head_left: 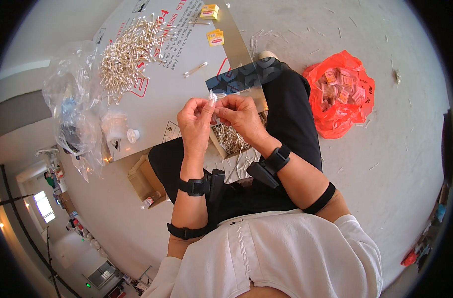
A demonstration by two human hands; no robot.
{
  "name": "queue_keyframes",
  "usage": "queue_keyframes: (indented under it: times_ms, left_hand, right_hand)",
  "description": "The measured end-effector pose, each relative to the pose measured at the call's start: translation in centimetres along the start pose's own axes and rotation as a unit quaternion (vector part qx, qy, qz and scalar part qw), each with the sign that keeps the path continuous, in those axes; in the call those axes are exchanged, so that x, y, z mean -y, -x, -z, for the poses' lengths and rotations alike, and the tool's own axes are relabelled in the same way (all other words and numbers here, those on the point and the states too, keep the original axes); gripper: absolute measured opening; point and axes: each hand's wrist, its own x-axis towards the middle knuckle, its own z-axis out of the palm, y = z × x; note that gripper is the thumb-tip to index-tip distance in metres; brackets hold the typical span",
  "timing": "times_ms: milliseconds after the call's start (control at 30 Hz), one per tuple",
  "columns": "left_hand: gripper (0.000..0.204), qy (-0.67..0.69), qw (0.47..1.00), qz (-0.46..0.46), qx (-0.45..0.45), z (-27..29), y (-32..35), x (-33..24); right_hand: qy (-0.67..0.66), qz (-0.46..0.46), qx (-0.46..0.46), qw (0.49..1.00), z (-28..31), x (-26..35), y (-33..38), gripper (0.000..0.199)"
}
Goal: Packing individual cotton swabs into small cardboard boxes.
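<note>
My left hand and my right hand meet in front of me, both pinching a small clear packet holding thin white sticks. Under the hands, a small open box of the same sticks rests between my knees. A large heap of loose white sticks lies on a flat cardboard sheet ahead and to the left. Both wrists carry black straps with devices.
A crumpled clear plastic bag lies at the left. A red plastic bag of small orange boxes sits on the floor at the right. Two small yellow boxes lie on the cardboard's far end. A brown carton stands by my left knee.
</note>
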Motion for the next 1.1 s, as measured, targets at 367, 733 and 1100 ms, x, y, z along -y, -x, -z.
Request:
queue_keyframes:
  times_ms: [367,733,1100]
  left_hand:
    - [0.018,-0.001,1.000,-0.009,0.000,0.04,0.08,0.00]
    - [0.017,-0.005,1.000,-0.007,-0.008,-0.19,0.06,-0.01]
    - [0.013,-0.006,1.000,-0.019,-0.006,-0.12,-0.04,0.33]
  right_hand:
    - [0.003,-0.009,0.006,1.000,-0.06,0.07,0.09,0.009]
    - [0.001,-0.014,-0.001,1.000,-0.14,0.20,0.12,0.009]
    - [0.019,-0.005,0.006,1.000,-0.18,0.51,0.20,0.018]
